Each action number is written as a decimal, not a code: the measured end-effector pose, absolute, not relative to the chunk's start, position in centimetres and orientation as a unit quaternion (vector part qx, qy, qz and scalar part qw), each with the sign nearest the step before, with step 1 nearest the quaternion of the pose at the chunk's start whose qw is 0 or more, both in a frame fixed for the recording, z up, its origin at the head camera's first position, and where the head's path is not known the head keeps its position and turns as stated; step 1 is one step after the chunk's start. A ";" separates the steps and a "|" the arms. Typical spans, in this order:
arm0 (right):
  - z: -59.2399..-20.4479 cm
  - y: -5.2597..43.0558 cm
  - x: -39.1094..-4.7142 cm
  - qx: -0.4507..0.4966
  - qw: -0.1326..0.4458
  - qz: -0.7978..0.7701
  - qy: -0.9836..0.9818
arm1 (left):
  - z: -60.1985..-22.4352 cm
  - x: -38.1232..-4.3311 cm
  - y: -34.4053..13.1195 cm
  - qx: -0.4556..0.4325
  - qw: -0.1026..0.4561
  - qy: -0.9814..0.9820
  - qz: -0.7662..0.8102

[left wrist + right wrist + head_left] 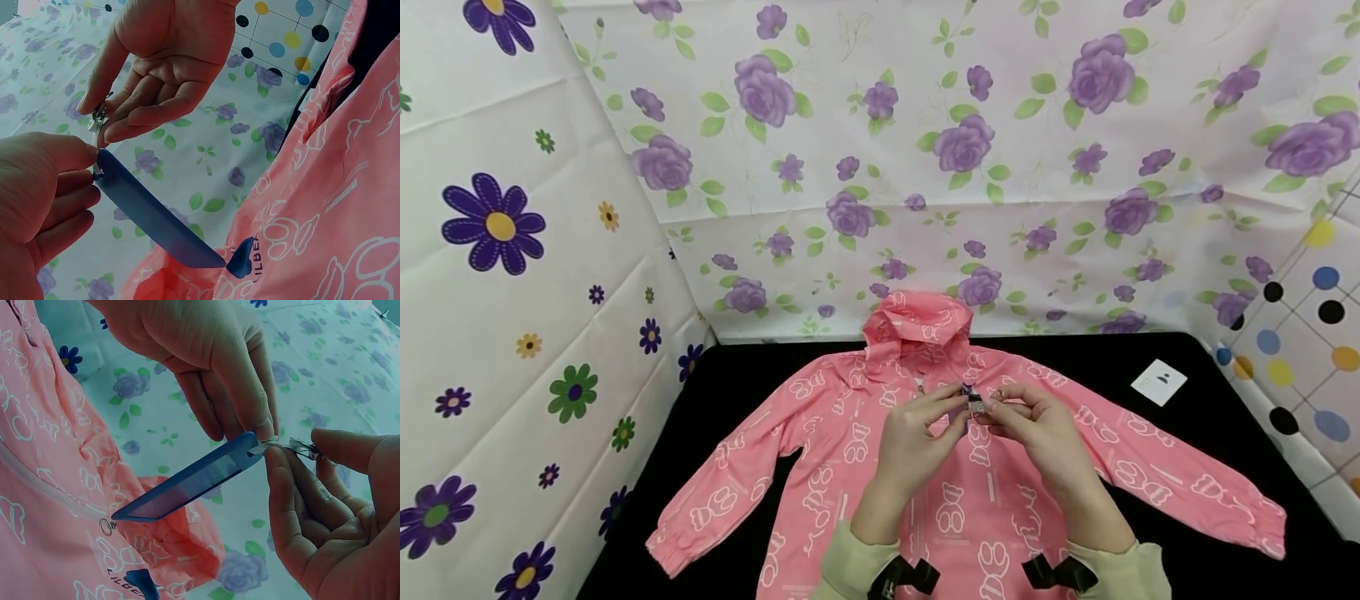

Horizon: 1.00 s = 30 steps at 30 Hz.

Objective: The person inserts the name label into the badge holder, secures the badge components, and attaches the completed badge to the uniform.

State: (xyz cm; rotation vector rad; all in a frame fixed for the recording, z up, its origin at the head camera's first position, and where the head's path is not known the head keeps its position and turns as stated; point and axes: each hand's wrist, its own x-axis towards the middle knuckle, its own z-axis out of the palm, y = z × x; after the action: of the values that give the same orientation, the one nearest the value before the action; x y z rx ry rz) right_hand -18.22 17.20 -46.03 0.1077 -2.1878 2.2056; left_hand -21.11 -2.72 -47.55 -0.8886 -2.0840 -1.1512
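Observation:
A blue badge holder (156, 215) with a clear window hangs tilted over the pink jacket (857, 467). My left hand (913, 442) pinches the short strap at its top end between thumb and forefinger. On the right, my right hand (1048, 437) pinches the metal clip (305, 449) joined to that strap. Both hands are close together above the jacket's upper chest. In the head view the fingers partly cover the holder. A ring zipper pull (107, 526) shows on the jacket behind the holder's lower end.
The jacket lies spread on a black table (745, 375), hood at the back, sleeves out to both sides. A white card (1159, 382) with a person icon lies at the right. A small blue piece (240, 259) is near the jacket's lettering. Flowered cloth (880, 167) forms the back wall.

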 end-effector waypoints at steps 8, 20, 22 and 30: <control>-45.6 17.2 -18.0 0.040 0.021 0.707 -0.706 | -47.7 -21.3 -2.8 -0.361 0.308 -0.769 -0.430; -45.5 17.2 -18.0 0.035 0.025 0.705 -0.708 | -47.7 -21.3 -2.7 -0.355 0.313 -0.772 -0.424; -45.5 17.2 -18.0 0.034 0.025 0.703 -0.710 | -47.7 -21.3 -2.6 -0.351 0.311 -0.774 -0.425; -45.3 17.0 -17.8 0.040 0.028 0.701 -0.712 | -48.0 -21.4 -2.5 -0.344 0.316 -0.783 -0.411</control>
State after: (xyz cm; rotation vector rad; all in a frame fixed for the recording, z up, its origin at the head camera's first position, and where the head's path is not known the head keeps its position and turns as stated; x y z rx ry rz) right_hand -17.84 17.03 -45.35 0.1227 -2.1967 2.1623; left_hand -21.36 -2.50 -48.01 -0.9049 -2.0622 -1.0810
